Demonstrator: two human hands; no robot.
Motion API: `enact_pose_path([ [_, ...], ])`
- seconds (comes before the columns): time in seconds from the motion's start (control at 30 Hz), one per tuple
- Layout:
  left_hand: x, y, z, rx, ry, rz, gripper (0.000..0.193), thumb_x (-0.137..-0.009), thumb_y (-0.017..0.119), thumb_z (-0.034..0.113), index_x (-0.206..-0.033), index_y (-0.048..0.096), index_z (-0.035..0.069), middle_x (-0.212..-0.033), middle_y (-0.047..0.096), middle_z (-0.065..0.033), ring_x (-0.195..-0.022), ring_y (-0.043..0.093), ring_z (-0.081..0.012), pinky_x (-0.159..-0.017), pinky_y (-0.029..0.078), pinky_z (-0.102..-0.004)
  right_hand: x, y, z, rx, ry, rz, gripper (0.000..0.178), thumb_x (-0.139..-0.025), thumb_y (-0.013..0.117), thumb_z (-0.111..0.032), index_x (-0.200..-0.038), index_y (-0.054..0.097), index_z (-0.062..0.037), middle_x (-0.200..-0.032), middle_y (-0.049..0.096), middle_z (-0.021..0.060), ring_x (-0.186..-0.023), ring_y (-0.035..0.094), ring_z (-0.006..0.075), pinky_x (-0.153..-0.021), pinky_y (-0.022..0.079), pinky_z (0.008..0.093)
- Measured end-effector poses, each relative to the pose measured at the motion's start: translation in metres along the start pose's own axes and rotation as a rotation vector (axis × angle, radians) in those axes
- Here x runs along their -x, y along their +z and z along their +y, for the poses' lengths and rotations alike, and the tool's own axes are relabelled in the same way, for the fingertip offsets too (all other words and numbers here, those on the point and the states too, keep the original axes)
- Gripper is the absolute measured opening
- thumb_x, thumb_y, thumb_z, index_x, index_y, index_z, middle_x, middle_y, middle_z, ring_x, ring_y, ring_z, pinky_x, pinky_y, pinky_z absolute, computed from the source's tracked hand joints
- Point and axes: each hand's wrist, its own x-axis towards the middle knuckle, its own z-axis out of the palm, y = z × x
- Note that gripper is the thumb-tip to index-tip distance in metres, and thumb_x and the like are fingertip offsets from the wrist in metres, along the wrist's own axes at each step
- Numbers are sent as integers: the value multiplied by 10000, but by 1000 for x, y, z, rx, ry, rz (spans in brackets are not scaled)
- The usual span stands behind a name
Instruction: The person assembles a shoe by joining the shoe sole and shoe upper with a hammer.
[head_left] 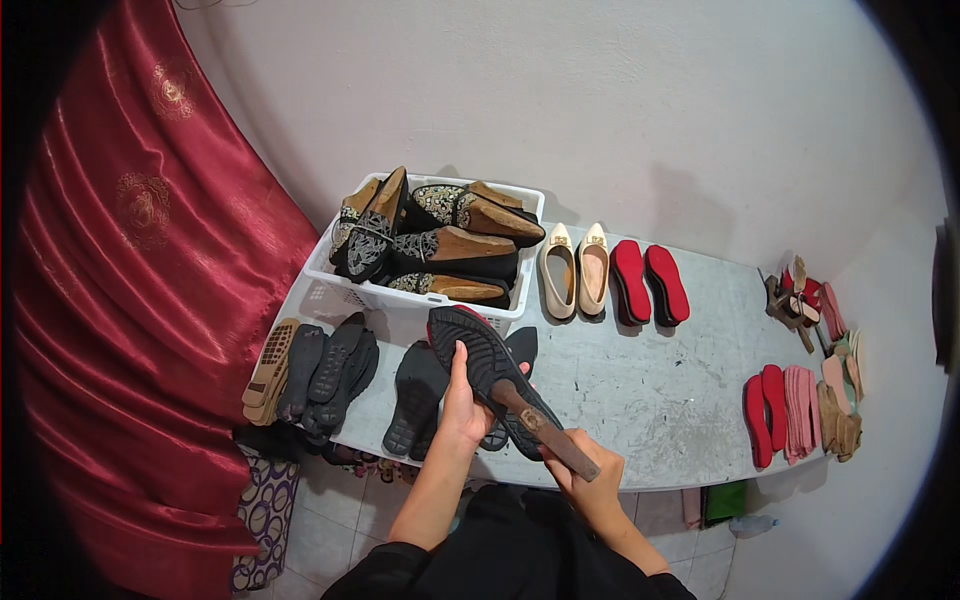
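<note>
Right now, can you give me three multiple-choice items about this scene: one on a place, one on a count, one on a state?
1. Where does the white basket of shoes stand?
A. at the table's far left, by the wall
B. on the floor
C. at the table's right end

2. How many beige shoes lie beside the basket?
A. one
B. two
C. four

3. What is happening with the black sole?
A. it lies flat on the table
B. it is inside the basket
C. both hands hold it up, tread showing

Answers:
1. A, the basket sits at the far left of the table, close to the wall.
2. B, a pair lies there, next to two red soles.
3. C, the left hand and right hand lift it above the table, and a brown tool lies along it.
</note>
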Motion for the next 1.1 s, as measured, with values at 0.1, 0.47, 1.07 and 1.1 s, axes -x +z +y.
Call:
enact_pose_path([
  [0.1,-3,-9,-3,-3,-18,-119,535,-880,457,407,-1165,458,-45,-1118,537,-188,-1078,517,-365,-896,429,-565,1,-3,-2,-28,14,15,185,-704,736,-175,-789,607,-73,-616,591,91,-526,585,265,-482,436,305],
  [0.47,4,-13,-30,-59,-65,-110,423,-908,422,287,-1175,439,-41,-1140,543,-200,-1069,533,-333,-941,422,-444,12,-9,4,-40,114,43,235,-673,746,-188,-818,586,-96,-624,591,72,-553,594,259,-480,430,328],
  [1.07,0,-34,-77,-611,593,-73,208,-903,518,121,-1068,518,-5,-916,575,-24,-839,522,-100,-756,416,-245,-22,-15,-5,38,-41,27,172,-708,715,-123,-833,616,-58,-635,594,90,-530,592,226,-509,452,286],
  [1.1,1,-33,-77,-595,587,-76,211,-905,511,115,-1077,514,-6,-921,575,-23,-851,524,-105,-767,417,-251,-22,-13,-6,37,-45,26,172,-708,715,-123,-833,616,-58,-635,594,90,-530,592,226,-509,452,286],
])
